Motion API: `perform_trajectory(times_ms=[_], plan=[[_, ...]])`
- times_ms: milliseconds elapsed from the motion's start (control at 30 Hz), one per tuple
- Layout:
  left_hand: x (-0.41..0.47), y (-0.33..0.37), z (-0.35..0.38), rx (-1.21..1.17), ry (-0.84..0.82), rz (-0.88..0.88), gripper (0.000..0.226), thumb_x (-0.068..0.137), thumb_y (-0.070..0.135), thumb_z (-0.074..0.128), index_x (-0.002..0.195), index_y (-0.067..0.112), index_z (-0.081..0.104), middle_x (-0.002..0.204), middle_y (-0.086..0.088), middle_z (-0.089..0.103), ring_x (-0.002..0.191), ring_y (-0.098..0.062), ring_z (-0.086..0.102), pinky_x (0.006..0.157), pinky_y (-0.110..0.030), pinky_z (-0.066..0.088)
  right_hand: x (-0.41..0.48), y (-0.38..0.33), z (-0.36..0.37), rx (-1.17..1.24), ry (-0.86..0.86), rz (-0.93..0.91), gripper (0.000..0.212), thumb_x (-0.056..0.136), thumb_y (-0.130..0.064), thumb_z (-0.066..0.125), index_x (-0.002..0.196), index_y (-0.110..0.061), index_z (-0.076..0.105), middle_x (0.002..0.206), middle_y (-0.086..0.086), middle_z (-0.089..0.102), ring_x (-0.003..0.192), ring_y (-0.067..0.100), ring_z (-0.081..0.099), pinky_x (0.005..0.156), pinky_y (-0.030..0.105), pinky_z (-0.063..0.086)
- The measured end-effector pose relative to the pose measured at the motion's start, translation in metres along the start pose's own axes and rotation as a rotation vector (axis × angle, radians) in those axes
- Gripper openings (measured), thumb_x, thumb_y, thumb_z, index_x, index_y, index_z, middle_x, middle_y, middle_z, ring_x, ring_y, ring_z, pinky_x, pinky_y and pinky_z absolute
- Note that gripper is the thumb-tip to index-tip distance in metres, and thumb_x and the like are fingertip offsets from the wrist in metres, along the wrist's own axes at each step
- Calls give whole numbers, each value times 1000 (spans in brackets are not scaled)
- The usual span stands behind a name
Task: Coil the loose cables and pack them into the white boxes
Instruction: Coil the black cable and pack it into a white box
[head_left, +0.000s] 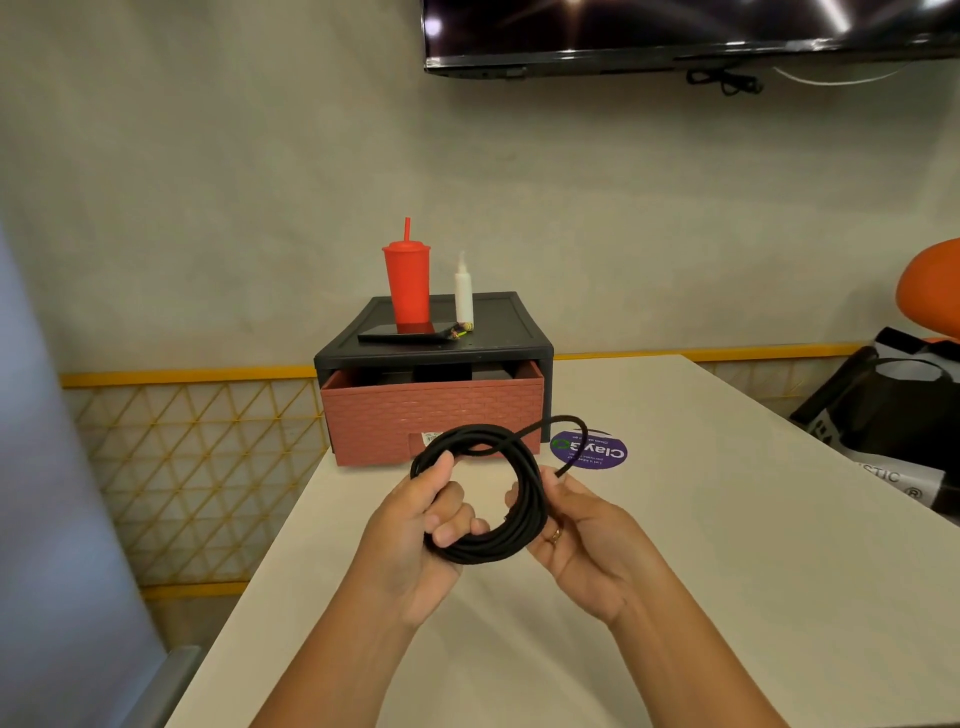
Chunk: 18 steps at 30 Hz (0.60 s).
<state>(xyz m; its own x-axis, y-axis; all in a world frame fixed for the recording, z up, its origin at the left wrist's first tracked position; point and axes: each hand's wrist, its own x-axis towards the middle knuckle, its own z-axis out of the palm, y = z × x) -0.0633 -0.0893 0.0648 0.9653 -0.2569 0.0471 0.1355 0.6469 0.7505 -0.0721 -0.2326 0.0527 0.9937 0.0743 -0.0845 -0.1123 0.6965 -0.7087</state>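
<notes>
Nearest the camera, both hands hold one black cable (475, 439) in the air above the pale, smooth tabletop (675, 571), just in front of the drawer unit (431, 415). The cable is matte and round in section, wound into a ring of several turns. The left hand (415, 525) has its fingers curled through the ring's left side with the thumb pressed on the front. The right hand (582, 535), a ring on one finger, wraps the ring's right side. A loose end arcs up over the top of the coil and comes down by the right thumb. Right of the drawer unit's front, a round purple sticker (597, 452) lies flat on the tabletop, partly crossed by that arc. The unit itself is a dark plastic frame with a terracotta drawer moulded in a brick pattern, pulled slightly open. On its top stand a red ribbed tumbler with a straw (408, 283) and a slim white bottle (464, 293), with a dark phone (410, 332) lying flat before them. Left of the unit runs a yellow lattice panel (208, 441); far right sit a black-and-white bag (893, 405) and an orange seat (935, 291). Above it on the wall hangs a glossy black screen (675, 31).
</notes>
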Motion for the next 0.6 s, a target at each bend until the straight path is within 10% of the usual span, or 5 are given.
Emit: perform_trajectory(times_ms=[333,600], plan=[[-5,-10,4,254,36,151,24,90,16,50,66,16,54,42,5,25,38,-8,25,58,-28,36,-17,8,8,-49,-148,83,35,74,-24,53,104,-10,64,64,6,60,66,21,63,81,40,41],[-6,-17,1,426,103,234,21,93,11,50,72,9,51,44,5,26,43,-10,22,60,-31,34,-16,17,13,-744,150,-77,7,86,-8,55,92,-10,57,77,7,59,66,17,58,63,27,54]])
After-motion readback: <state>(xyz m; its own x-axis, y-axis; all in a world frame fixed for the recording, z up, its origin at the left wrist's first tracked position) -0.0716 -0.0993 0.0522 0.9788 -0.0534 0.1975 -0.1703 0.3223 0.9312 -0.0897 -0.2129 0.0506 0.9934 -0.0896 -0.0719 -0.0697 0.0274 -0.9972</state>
